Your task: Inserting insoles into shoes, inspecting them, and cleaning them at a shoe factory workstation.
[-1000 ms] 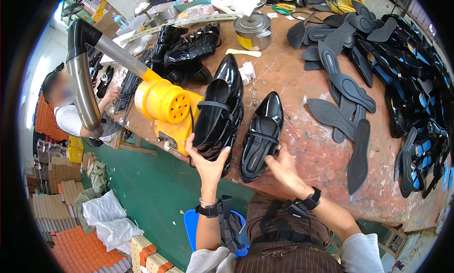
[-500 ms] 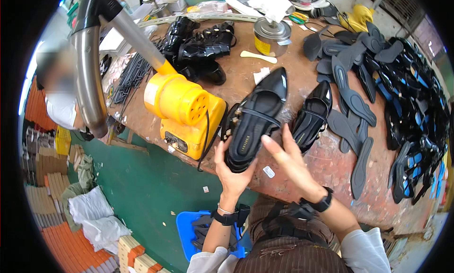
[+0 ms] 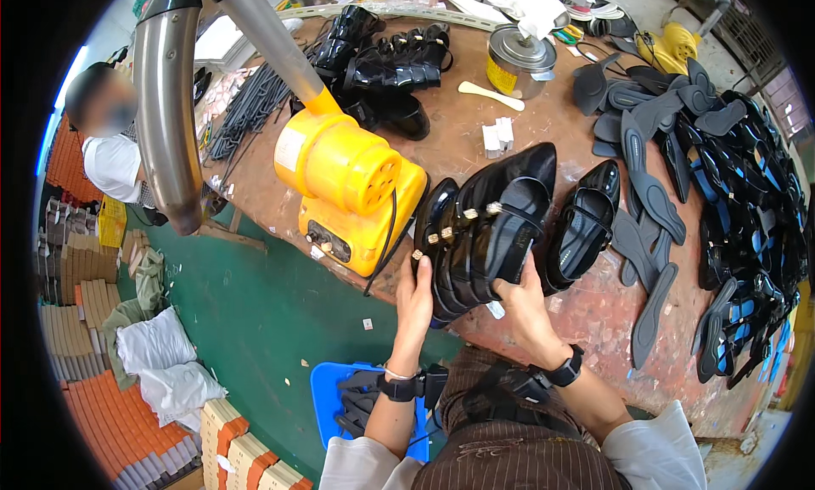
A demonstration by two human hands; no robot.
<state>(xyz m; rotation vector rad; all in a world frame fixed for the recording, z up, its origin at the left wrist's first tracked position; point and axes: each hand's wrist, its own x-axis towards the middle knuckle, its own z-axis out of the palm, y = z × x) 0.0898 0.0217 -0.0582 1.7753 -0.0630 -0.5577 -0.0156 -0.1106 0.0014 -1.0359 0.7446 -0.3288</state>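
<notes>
My left hand (image 3: 414,296) and my right hand (image 3: 519,296) together hold a stack of glossy black pointed strap shoes (image 3: 484,227) over the near edge of the reddish workbench (image 3: 594,308). The left hand cups the heel end of the stack; the right hand grips it from underneath on the right side. Small gold buckles show on the straps. Another black strap shoe (image 3: 586,223) lies alone on the bench just right of the stack.
A yellow blower (image 3: 348,180) with a metal duct (image 3: 165,100) stands left of the shoes. Black insoles (image 3: 649,193) and soles cover the right of the bench. A tin can (image 3: 516,59) and black boots (image 3: 386,66) sit farther back. A blue crate (image 3: 340,401) is below. Another person (image 3: 106,142) is at the left.
The single shoe I held has become a stack of shoes gripped in both hands, pulled closer to the bench edge. One shoe stays on the bench to the right.
</notes>
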